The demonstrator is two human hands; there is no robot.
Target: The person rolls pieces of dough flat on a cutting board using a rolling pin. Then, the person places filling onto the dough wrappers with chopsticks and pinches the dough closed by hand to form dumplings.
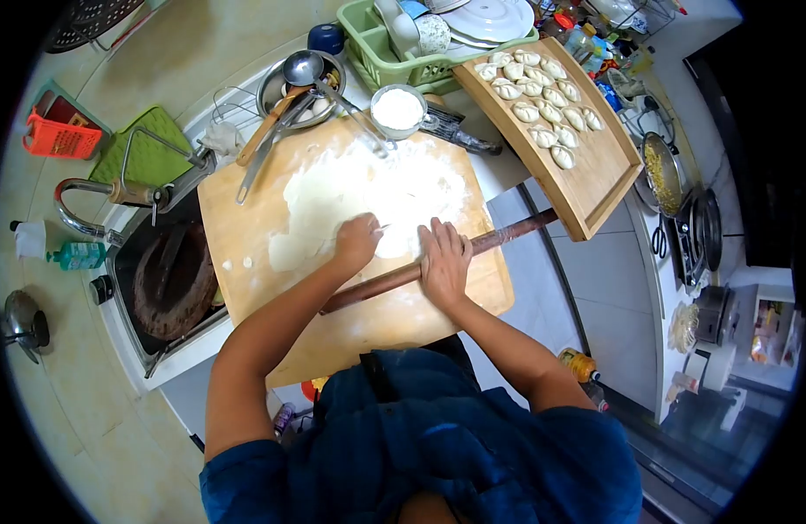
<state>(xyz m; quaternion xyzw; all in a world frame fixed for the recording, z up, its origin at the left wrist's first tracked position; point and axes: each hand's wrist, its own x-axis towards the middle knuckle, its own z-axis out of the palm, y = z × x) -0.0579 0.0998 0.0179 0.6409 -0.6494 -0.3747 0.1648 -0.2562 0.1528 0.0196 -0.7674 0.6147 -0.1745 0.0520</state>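
A large floury dough sheet [320, 210] lies on the wooden board [368, 336], its far part washed out by glare. My left hand [357, 241] is closed at the near edge of the sheet, thumb and fingers pinching the dough. To its right, my right hand [445, 264] lies palm down with fingers stretched out, the tips by the dough edge. It crosses over a long dark wooden rolling pin [378, 286], which runs slantwise over the near part of the board. Whether its palm presses on the pin is hidden.
A wooden tray [608, 188] of dumplings [543, 83] stands at the right. Behind the board are a bowl of flour [397, 110], a metal bowl [270, 87] with a ladle [303, 68], and a green dish rack [359, 35]. The sink [127, 288] is at the left.
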